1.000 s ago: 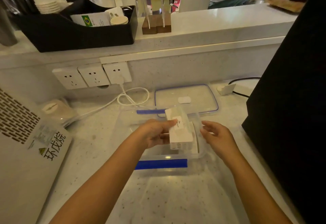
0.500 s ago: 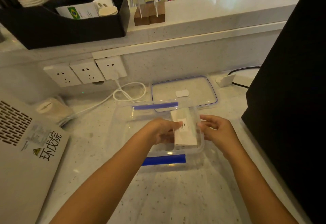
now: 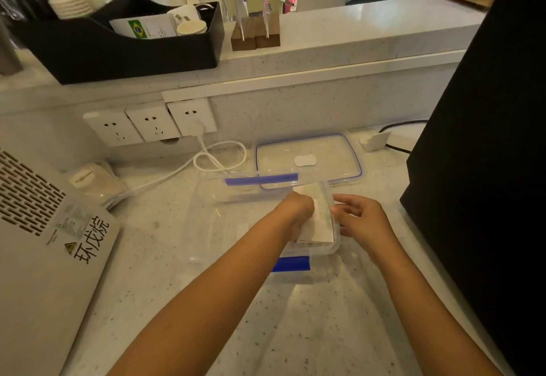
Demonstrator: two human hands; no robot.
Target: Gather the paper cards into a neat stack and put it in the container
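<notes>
**Card stack between my hands, inside the clear box**

The pale speckled counter (image 3: 147, 257) fills the lower frame, and a big black block (image 3: 487, 168) closes off the right edge. Centre frame sits the clear container (image 3: 206, 222) with blue clips at its far and near edges; its lid (image 3: 308, 161) lies flat just beyond it, toward the upper middle.

The stack of cards (image 3: 320, 222) is already inside the container, at its right end, standing on edge and leaning. Its long axis runs away from me, from lower frame toward the lid.

My left hand (image 3: 297, 213) reaches down into the box and presses the stack's left face; whether its fingers curl round the cards I cannot tell, since the hand hides them. My right hand (image 3: 362, 220) is on the other side, outside the container wall, fingers (image 3: 344, 198) loosely spread and touching or nearly touching the wall by the stack. The two hands are close, with the stack and the wall between them.

Judging from this, the left hand is nearer and does the work: the stack lies just right of it, so letting it settle flat against the floor would be the next thing, while the right hand steadies the box.
</notes>
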